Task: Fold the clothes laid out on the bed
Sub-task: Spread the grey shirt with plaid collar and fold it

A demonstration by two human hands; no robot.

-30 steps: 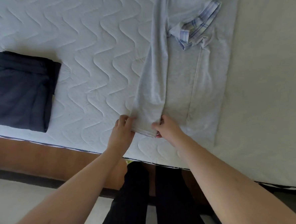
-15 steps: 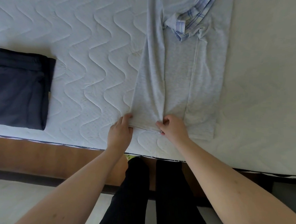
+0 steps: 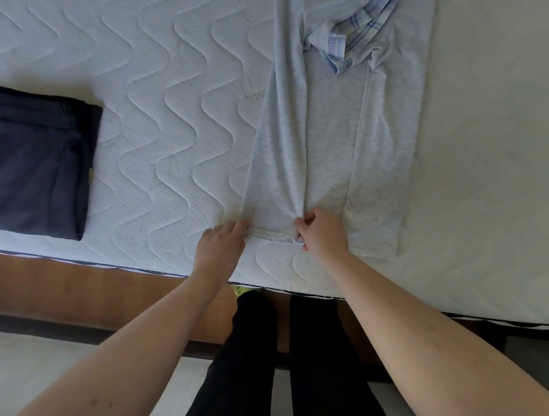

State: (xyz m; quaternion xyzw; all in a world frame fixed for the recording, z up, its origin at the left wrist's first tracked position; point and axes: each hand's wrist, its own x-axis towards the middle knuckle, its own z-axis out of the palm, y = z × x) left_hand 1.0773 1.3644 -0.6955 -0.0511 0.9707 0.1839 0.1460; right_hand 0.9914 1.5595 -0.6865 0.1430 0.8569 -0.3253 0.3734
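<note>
Since the earlier pictures the left hand has slid a little toward the near edge and now lies with fingers fairly straight, fingertips touching the near-left corner of the hem, while the right hand has stayed at the inner corner of the folded-in panel, where finger and thumb pinch the cloth. The grey shirt lies lengthways on the bed, running from the near edge away to the far side, slightly right of the middle. Both long sides appear already turned in toward the centre, so it forms a narrow strip; the plaid collar sits rumpled at the far end. As I judge it, the lengthwise folds are done and being squared at the hem, and the crosswise fold, hem up toward collar, is still left. To the left, well apart from the shirt, a dark garment lies already folded into a neat rectangle near the bed's edge, so one piece seems finished. Whether more clothes wait beyond the frame cannot be told. The person's dark-clad legs stand against the wooden bed frame. Nothing lies across the shirt; only the bunched collar may make the last fold lumpy.
</note>
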